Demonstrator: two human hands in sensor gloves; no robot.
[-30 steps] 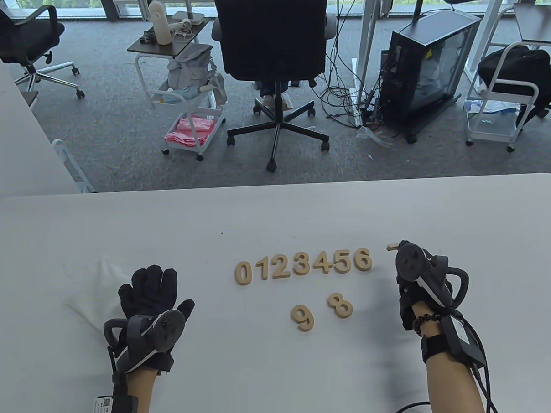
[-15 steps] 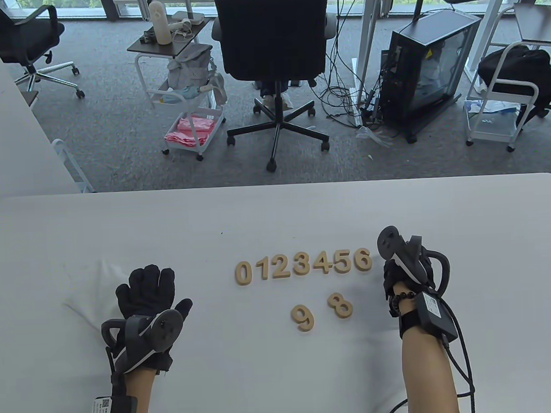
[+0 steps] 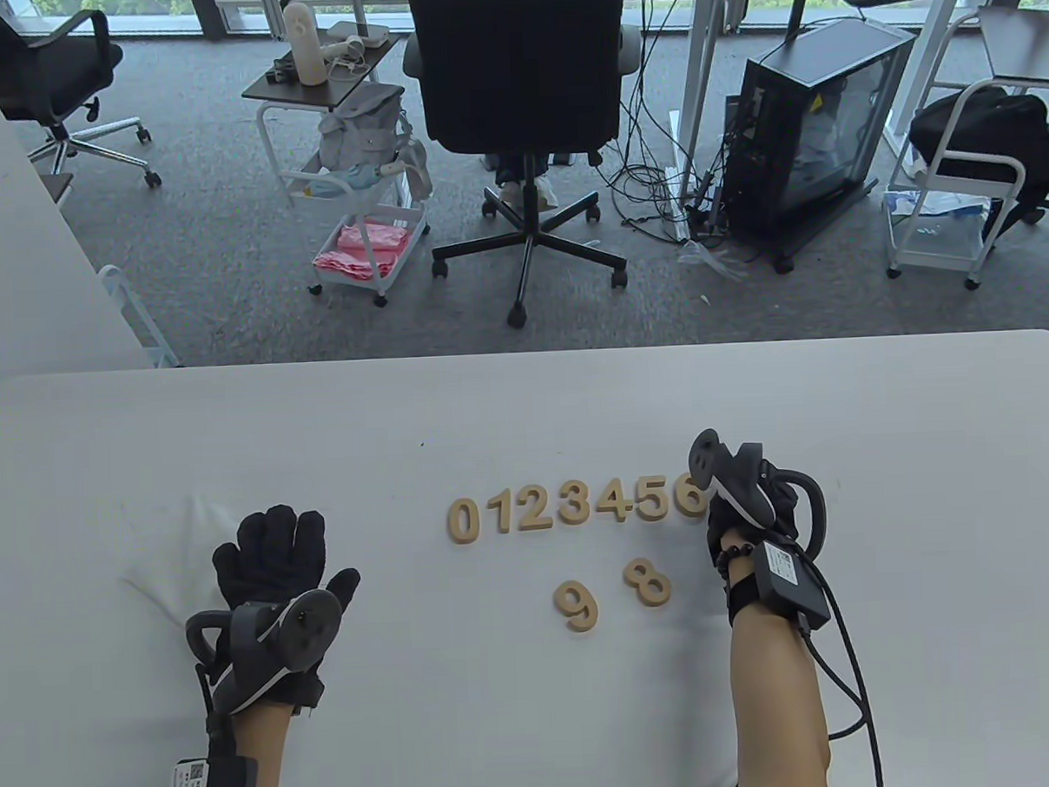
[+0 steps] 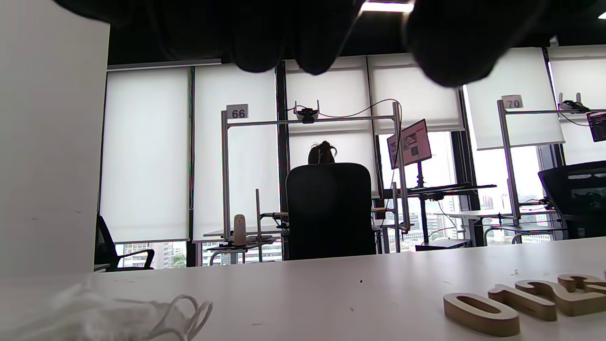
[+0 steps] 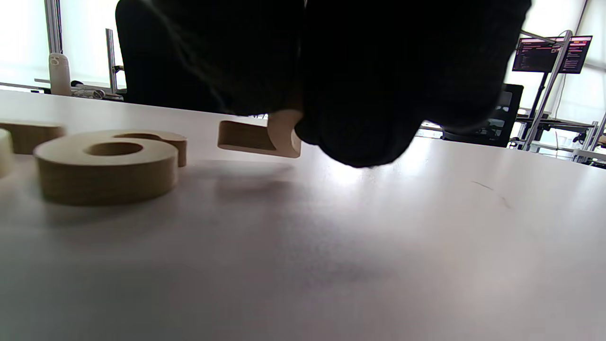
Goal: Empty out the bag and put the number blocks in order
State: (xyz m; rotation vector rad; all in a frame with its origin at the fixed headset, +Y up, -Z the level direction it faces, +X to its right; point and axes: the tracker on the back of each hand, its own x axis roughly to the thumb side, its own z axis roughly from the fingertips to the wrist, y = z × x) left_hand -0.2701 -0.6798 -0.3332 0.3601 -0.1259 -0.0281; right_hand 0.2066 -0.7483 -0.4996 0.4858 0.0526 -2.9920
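Right now the right hand (image 3: 743, 523) pinches a stiff, light wooden number block (image 5: 260, 138) by its edge just past the 6 (image 5: 106, 163) above the bench (image 3: 525, 411), while the left hand (image 3: 271, 570) rests flat, fingers spread.

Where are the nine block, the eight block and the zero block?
nine block (image 3: 575, 604): table view, on its upper loop.
eight block (image 3: 648, 581): table view, on its waist.
zero block (image 3: 464, 519): table view, on its left side.
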